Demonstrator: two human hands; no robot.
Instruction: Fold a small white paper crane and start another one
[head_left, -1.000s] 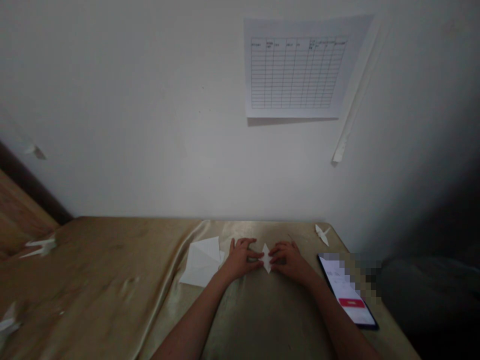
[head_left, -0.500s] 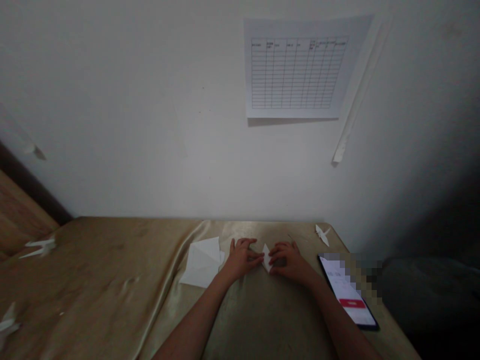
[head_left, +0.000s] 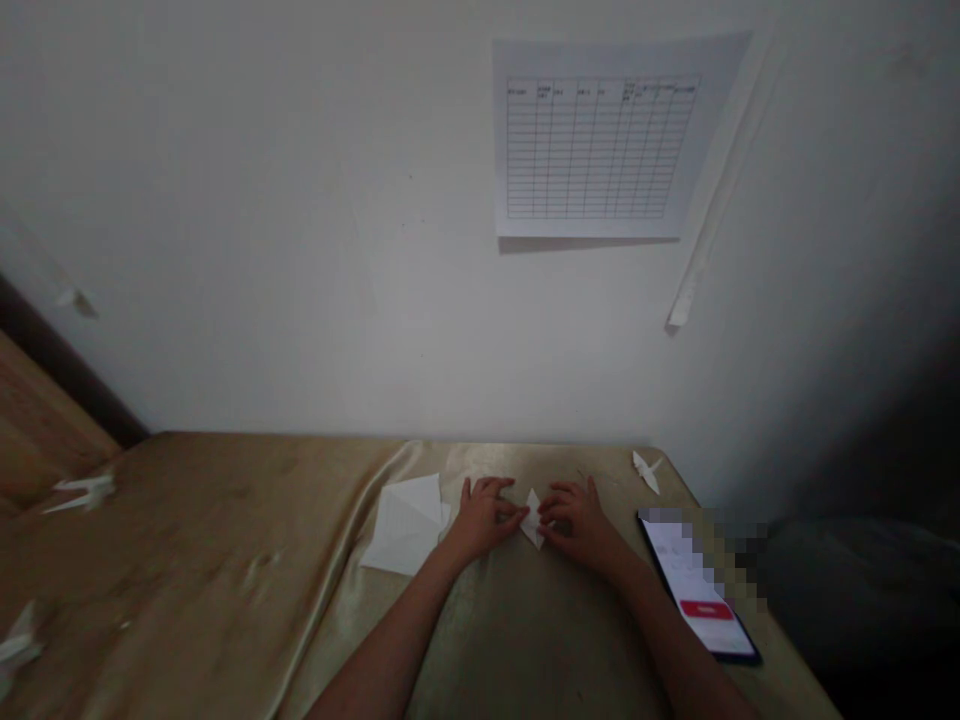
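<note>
White and small, the folded paper (head_left: 533,520) sits low in the frame, just right of the middle, on the table (head_left: 510,640). The left hand (head_left: 480,520) holds its left side with the fingertips, and the right hand (head_left: 583,525) holds its right side the same way. Fingers hide bits of both sides, and the folds are too tiny to make out. Left of the hands lie some bigger white sheets (head_left: 405,520); the left arm hides part of them. A phone (head_left: 690,588) lies beside the right arm, and blurry squares cover some of it. At the lower left, a paper shape (head_left: 19,650) is cut off by the frame. Higher up at the left, another paper piece (head_left: 88,491) looks fuzzy. A bird-like paper (head_left: 646,473) lies near the table's back right corner. The back edge runs along the wall (head_left: 262,220), and the right edge slants down to the bottom. Between the arms and at the left, shiny gold-brown cloth (head_left: 187,580) gives wide room. On the wall hangs a printed sheet (head_left: 600,150) with words too small to read.
</note>
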